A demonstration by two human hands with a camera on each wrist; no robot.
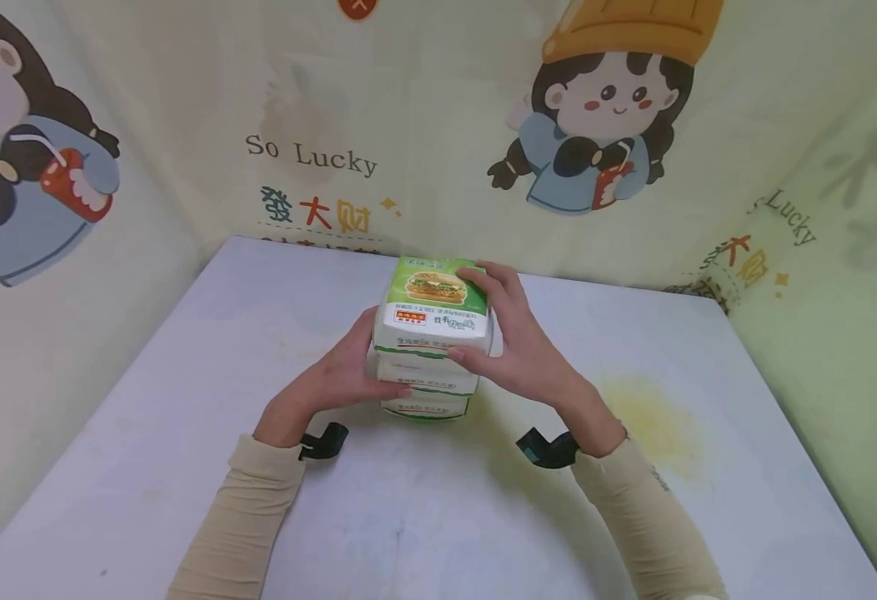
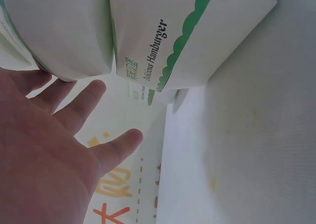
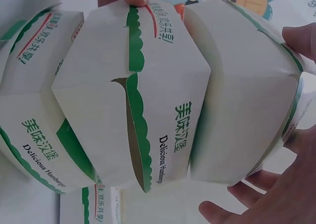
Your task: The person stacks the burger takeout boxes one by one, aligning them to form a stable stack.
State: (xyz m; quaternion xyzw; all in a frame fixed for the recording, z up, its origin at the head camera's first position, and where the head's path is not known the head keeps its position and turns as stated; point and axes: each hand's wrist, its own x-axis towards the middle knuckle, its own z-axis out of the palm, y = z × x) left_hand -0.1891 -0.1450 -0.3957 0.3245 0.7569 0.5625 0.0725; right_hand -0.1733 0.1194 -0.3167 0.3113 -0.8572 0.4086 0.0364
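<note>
Three white-and-green paper hamburger boxes stand stacked, seen in the head view. The top box (image 1: 438,292) has a burger picture on its lid; below it are the middle box (image 1: 434,375) and the bottom box (image 1: 425,408). My right hand (image 1: 528,354) holds the top box, thumb on its front and fingers over the far right edge. From the left, my left hand (image 1: 333,367) holds the stack, its thumb across the front of the middle box. In the right wrist view the middle box's side seam gapes. The left wrist view shows left fingers (image 2: 84,105) spread near the boxes.
Behind the stack, part of another printed box (image 3: 91,209) shows in the right wrist view. The white table (image 1: 401,517) reaches back to a curtain (image 1: 438,125) with cartoon figures. Black wrist-worn pieces (image 1: 326,442) stick out beside both cuffs.
</note>
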